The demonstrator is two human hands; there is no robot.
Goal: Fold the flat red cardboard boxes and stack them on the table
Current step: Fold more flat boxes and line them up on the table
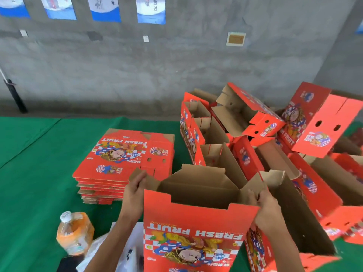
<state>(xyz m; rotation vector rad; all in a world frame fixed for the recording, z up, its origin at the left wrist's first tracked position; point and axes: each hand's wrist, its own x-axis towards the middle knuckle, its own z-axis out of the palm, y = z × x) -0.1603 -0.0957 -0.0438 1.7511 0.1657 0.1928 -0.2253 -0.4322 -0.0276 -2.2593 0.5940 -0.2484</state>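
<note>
Red box point(194, 230) stands opened up, print upside-down, just right of the flat stack point(125, 160) on the green table point(35, 154). L hand point(135, 195) pinches the left end flap point(141, 178); R hand point(264, 210) curls round the right end flap point(253, 190). Best bet: square the walls first, then fold both end flaps in w/ even pressure along the creases so nothing tears. Finished boxes point(255, 134) pile up behind it, to the right.
</note>
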